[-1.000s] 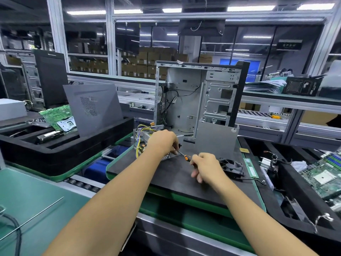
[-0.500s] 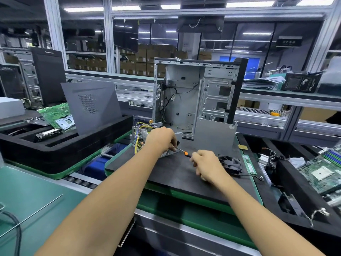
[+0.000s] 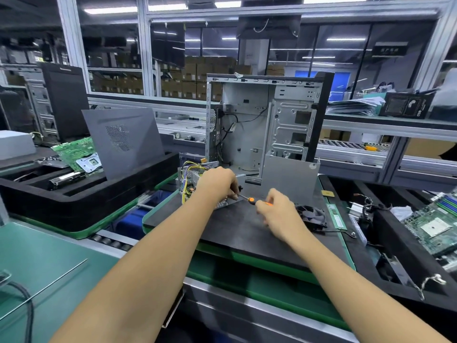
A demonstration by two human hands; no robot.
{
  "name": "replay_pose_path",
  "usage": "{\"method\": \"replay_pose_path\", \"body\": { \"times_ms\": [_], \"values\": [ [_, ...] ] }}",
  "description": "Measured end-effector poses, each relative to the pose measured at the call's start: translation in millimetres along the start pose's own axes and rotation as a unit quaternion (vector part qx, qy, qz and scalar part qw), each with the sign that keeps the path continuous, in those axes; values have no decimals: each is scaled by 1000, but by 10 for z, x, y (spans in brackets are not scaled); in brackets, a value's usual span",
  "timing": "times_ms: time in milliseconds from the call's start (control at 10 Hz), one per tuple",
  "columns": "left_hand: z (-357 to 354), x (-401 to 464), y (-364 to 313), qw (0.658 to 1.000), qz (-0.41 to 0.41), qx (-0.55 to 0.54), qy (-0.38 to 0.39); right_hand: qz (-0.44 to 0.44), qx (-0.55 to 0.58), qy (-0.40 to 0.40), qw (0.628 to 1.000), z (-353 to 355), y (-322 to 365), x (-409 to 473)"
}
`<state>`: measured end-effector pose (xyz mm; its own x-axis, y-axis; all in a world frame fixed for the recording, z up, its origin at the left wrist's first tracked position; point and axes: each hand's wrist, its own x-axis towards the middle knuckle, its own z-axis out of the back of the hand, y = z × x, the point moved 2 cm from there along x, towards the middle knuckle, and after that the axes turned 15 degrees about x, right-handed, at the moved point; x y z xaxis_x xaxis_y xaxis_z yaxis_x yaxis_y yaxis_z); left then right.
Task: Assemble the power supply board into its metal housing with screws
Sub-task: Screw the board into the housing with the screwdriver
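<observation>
The power supply's metal housing [image 3: 190,177] sits on the black mat [image 3: 237,231], with yellow and coloured wires spilling from its open left side. My left hand [image 3: 217,181] rests on top of the housing, its fingers curled down over the near right edge. My right hand [image 3: 277,209] grips the orange handle of a small screwdriver [image 3: 251,199]. The screwdriver's shaft points left at the housing's side, right below my left fingers. No screw is visible; the tip is hidden by my left hand.
An open PC case [image 3: 264,125] stands upright behind the housing, a grey metal cover [image 3: 289,177] leaning beside it. A black fan [image 3: 312,216] and a RAM stick [image 3: 336,216] lie right of my hand. Foam trays with motherboards flank both sides; a grey side panel [image 3: 123,142] leans at left.
Both hands stay in place at the housing. My right hand has shifted slightly around the screwdriver handle, which stays aimed at the housing's side.
</observation>
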<state>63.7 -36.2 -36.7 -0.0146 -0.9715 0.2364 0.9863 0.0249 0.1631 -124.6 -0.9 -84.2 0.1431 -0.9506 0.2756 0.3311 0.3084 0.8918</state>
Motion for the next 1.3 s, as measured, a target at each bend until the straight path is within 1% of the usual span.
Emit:
{"method": "replay_pose_path", "body": {
  "times_ms": [100, 200, 300, 400, 500, 600, 700, 800, 900, 1000, 1100, 1200, 1300],
  "values": [
    [-13, 11, 1, 1000, -2, 2, -3, 322, -420, -20, 848, 73, -37, -21],
    [-18, 22, 12, 1000, -7, -5, -2, 498, -486, -18, 718, 96, -61, -39],
    [-29, 38, 17, 1000, -12, -5, 0, 240, -228, -38, 943, -74, 6, -78],
    [-34, 54, 28, 1000, -9, -7, -2, -92, 323, -60, 940, -220, 84, -122],
    [-34, 60, 23, 1000, -6, -8, 0, -7, 57, -23, 998, -113, 160, -31],
    [-35, 60, 34, 1000, -7, -12, 8, 267, -411, -48, 870, -16, 204, -38],
    [-46, 69, 33, 1000, -8, -10, -1, 450, -473, -36, 756, -9, 176, -110],
    [-53, 73, 46, 1000, -12, -17, -1, 204, -301, -29, 931, -33, 127, -68],
    [-51, 68, 51, 1000, -18, -17, -5, -144, 196, 3, 970, -59, 70, -36],
    [-51, 69, 39, 1000, -9, -12, -1, -103, 96, 19, 990, -28, 52, 11],
    [-56, 69, 34, 1000, -1, -11, 6, 192, -339, -37, 920, 91, 94, -3],
    [-70, 83, 36, 1000, -4, -17, 4, 443, -490, -35, 750, 134, 57, -80],
    [-73, 95, 52, 1000, -12, -14, -7, 334, -358, -41, 871, 56, -44, -90]
  ]
}}
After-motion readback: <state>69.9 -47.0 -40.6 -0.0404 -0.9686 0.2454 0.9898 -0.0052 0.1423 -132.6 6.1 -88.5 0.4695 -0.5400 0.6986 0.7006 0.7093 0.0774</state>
